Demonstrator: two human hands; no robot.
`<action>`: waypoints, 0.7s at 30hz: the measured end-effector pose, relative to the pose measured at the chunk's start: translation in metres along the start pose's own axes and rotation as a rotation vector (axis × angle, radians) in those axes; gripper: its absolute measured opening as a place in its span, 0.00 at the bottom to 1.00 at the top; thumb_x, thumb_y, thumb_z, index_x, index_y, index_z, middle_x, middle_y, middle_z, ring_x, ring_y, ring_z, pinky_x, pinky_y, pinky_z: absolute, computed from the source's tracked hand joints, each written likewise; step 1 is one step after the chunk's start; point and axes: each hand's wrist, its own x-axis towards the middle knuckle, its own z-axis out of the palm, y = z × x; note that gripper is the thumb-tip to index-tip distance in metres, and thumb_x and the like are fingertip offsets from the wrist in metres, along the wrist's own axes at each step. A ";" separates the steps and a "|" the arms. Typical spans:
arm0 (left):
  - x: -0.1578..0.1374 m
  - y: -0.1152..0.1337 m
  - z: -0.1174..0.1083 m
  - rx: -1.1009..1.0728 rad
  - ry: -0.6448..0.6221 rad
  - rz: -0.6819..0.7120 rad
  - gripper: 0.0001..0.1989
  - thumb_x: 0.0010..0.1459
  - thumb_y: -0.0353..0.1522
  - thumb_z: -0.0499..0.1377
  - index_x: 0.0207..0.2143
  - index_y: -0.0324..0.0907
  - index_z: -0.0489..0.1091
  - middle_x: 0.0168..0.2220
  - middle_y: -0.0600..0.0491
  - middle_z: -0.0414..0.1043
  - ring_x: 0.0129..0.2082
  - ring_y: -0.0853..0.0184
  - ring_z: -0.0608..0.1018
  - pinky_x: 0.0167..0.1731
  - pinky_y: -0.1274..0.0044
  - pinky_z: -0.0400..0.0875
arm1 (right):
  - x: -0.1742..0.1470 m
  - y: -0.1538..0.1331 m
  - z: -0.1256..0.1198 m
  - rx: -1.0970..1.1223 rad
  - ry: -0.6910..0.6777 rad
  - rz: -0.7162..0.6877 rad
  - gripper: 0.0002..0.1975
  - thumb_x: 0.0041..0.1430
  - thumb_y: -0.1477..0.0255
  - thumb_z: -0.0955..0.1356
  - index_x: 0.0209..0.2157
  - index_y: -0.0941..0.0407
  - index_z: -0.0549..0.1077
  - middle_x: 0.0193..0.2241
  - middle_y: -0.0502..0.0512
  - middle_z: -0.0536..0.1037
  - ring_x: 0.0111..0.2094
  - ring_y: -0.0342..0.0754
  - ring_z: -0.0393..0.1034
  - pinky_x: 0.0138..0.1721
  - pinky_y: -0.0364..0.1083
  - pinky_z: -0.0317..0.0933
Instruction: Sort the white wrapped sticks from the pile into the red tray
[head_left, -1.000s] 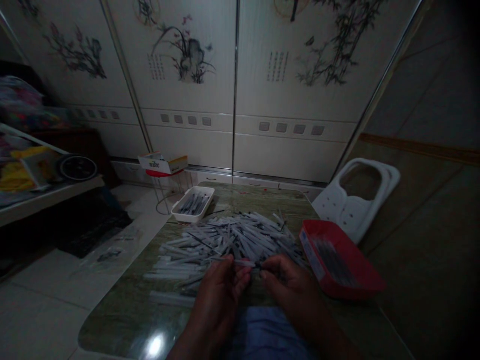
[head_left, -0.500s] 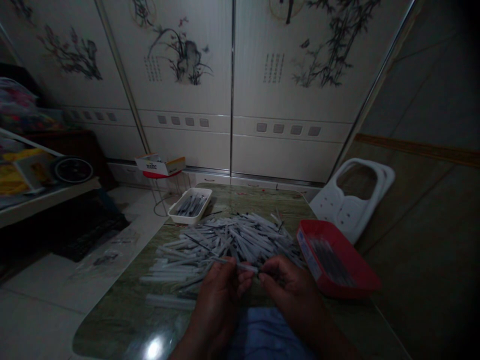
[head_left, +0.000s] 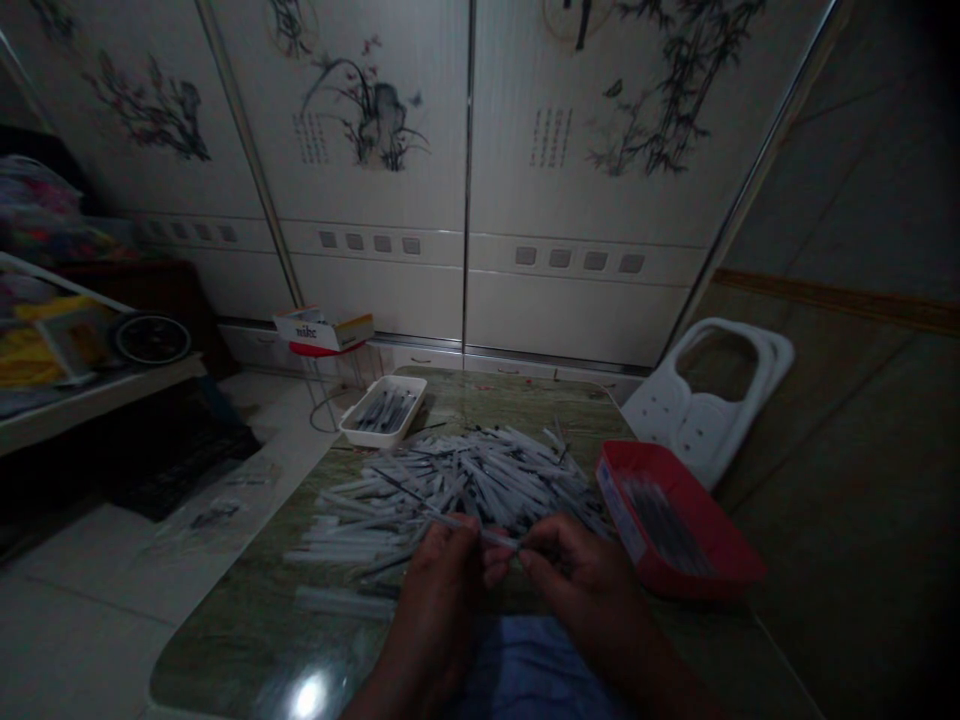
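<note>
Between thumb and fingers, my left hand grips a slim, whitish, pen-like tube that points to the right. My right hand is closed in a pinch at the tube's right end; the fine detail there is too dark and small to make out. Just beyond both hands, a big heap of similar pale and dark pen-like tubes covers the middle of the table. A few thicker clear tubes lie left of my left hand.
Beside my right arm, a red tray holds thin, dark sticks. A white tray with more sticks stands at the far left of the green table. Behind are a folded white chair and a stool with a box.
Both hands stay almost in place around the tube, which tilts slightly more down to the right. The whole view has shifted a little.
</note>
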 end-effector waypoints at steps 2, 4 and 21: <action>-0.001 0.000 0.001 -0.016 0.021 0.003 0.08 0.57 0.32 0.65 0.35 0.39 0.68 0.31 0.49 0.77 0.29 0.66 0.80 0.31 0.77 0.76 | 0.001 0.003 0.001 0.034 -0.008 0.010 0.05 0.62 0.70 0.67 0.34 0.54 0.74 0.31 0.50 0.79 0.35 0.48 0.73 0.35 0.44 0.63; -0.001 0.000 0.002 -0.038 0.039 0.009 0.08 0.56 0.30 0.65 0.35 0.39 0.69 0.30 0.49 0.77 0.29 0.66 0.80 0.31 0.76 0.76 | 0.002 0.007 0.002 0.071 -0.009 0.036 0.05 0.61 0.69 0.68 0.37 0.55 0.74 0.34 0.52 0.79 0.37 0.49 0.74 0.37 0.45 0.64; -0.002 -0.005 0.000 -0.060 -0.051 0.020 0.11 0.55 0.33 0.68 0.36 0.40 0.69 0.34 0.48 0.78 0.31 0.67 0.81 0.34 0.77 0.76 | -0.001 0.011 0.003 0.005 -0.044 0.046 0.17 0.68 0.60 0.62 0.30 0.54 0.71 0.23 0.48 0.72 0.26 0.45 0.67 0.26 0.43 0.58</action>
